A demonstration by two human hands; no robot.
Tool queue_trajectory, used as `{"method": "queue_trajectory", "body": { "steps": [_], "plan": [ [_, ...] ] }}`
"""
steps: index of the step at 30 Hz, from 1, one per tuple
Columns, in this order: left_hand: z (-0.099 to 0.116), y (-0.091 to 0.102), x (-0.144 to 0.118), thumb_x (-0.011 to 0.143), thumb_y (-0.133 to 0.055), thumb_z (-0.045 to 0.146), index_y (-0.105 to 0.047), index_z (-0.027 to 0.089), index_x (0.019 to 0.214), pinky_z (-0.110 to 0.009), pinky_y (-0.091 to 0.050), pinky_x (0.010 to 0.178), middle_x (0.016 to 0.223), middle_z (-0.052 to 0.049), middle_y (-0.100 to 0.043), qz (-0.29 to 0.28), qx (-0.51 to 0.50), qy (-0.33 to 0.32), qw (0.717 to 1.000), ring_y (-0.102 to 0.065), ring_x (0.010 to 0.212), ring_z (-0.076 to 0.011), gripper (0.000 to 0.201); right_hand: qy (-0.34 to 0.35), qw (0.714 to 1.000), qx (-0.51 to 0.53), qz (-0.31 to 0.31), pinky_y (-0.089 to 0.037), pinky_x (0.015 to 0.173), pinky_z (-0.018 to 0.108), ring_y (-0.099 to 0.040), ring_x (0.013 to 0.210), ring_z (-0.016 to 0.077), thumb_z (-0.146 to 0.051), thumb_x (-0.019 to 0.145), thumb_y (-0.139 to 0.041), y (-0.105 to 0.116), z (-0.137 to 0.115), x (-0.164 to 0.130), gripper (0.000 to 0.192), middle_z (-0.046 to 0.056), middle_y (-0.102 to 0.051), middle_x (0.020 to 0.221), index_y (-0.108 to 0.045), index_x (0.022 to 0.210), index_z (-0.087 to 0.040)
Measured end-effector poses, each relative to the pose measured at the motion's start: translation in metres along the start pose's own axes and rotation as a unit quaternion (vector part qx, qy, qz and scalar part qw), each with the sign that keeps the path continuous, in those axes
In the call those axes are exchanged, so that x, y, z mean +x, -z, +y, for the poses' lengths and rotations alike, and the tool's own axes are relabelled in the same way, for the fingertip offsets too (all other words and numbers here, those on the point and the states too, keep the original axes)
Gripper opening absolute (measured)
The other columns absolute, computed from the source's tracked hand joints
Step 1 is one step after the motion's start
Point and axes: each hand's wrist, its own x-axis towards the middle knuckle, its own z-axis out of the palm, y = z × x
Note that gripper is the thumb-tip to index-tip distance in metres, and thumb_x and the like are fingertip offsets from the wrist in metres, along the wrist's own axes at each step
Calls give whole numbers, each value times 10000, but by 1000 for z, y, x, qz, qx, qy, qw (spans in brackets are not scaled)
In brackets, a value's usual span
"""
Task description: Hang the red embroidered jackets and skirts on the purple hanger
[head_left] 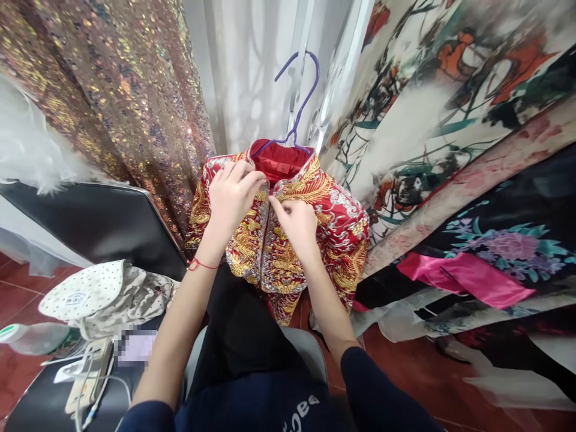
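Both hands pinched at the collar of a red and gold embroidered jacket on a hanger.

The left hand (234, 201) has its fingers curled tight over the left edge of the collar, thumb tucked under, gripping the cloth; a red string sits on that wrist. The right hand (294, 222) meets it at the front opening, forefinger and thumb closed on the jacket's edge just below the collar, the other fingers folded in. The jacket (342, 234) hangs on a purple hanger (299, 108), straight ahead of the person, its red lining showing at the neck. Sequinned gold fabric (112, 90) hangs to the left, printed floral cloth (450, 120) to the right. A white dotted bag (90, 291) lies on a dark surface at lower left.
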Motion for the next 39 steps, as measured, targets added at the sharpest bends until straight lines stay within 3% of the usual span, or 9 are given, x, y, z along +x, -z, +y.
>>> {"method": "queue_trajectory", "body": {
  "steps": [4, 8, 10, 16, 23, 26, 30, 34, 39],
  "plan": [
    [-10, -12, 1, 976, -552, 452, -677, 286, 1117, -471, -487, 953, 1134, -90, -671, 20, -45, 42, 998, -609, 1102, -275, 251, 113, 992, 9, 51, -363, 633, 290, -519, 577, 139, -469, 994, -500, 12, 4, -10, 442, 4, -617, 611, -677, 685, -207],
    [-38, -14, 2, 904, -584, 624, -488, 260, 1428, -509, -369, 1143, 1464, -161, -533, 8, -78, 51, 996, -467, 1379, -328, 645, 195, 941, -54, 272, -437, 843, 368, -617, 903, 223, -459, 988, -491, 39, 33, -19, 347, 89, -704, 923, -716, 919, -204],
    [-56, -18, 0, 932, -514, 641, -450, 258, 1458, -519, -320, 1172, 1511, -156, -508, -25, -86, 53, 995, -417, 1438, -329, 653, 189, 922, -122, 315, -425, 911, 433, -586, 1058, 290, -550, 937, -563, 52, 55, -17, 421, 143, -677, 1094, -690, 1108, -188],
    [-87, -47, 1, 1017, -359, 563, -633, 246, 1100, -456, -388, 1069, 1188, -105, -708, -57, -86, 78, 992, -608, 1169, -267, 427, 212, 932, -193, 220, -409, 744, 320, -595, 806, 211, -600, 996, -443, 61, 99, 5, 485, 94, -689, 874, -680, 986, -177],
    [-76, -40, 25, 1027, -380, 530, -615, 242, 897, -380, -427, 923, 922, -48, -681, 74, -115, 106, 985, -615, 903, -202, 394, 192, 929, -116, 295, -362, 642, 290, -527, 623, 158, -616, 1004, -406, 80, 83, 7, 538, 44, -641, 685, -619, 738, -200],
    [-85, -44, 28, 1018, -377, 557, -618, 234, 898, -352, -432, 835, 903, -60, -666, 29, -139, 104, 984, -595, 854, -196, 420, 132, 946, -120, 269, -360, 640, 293, -547, 632, 173, -643, 967, -471, 83, 76, 5, 495, 46, -664, 718, -655, 840, -201],
    [-105, -55, 24, 957, -426, 643, -500, 222, 691, -334, -371, 709, 706, -37, -565, -43, -112, 117, 986, -488, 698, -186, 502, 73, 960, -212, 170, -367, 681, 325, -595, 728, 236, -600, 967, -477, 72, 68, 2, 463, 103, -704, 825, -671, 959, -180],
    [-107, -43, 20, 959, -432, 609, -295, 214, 546, -326, -254, 605, 528, 15, -341, -53, -89, 142, 985, -316, 540, -141, 588, 115, 935, -239, 234, -400, 828, 386, -615, 947, 292, -579, 968, -462, 55, 65, 6, 518, 157, -705, 1022, -636, 1171, -135],
    [-96, -19, 14, 952, -459, 601, -221, 204, 492, -329, -191, 584, 478, 36, -189, -87, -88, 146, 981, -201, 495, -116, 653, 106, 921, -222, 302, -344, 733, 353, -568, 787, 235, -527, 1011, -316, 35, 84, 44, 500, 93, -643, 775, -628, 808, -192]
  ]
}}
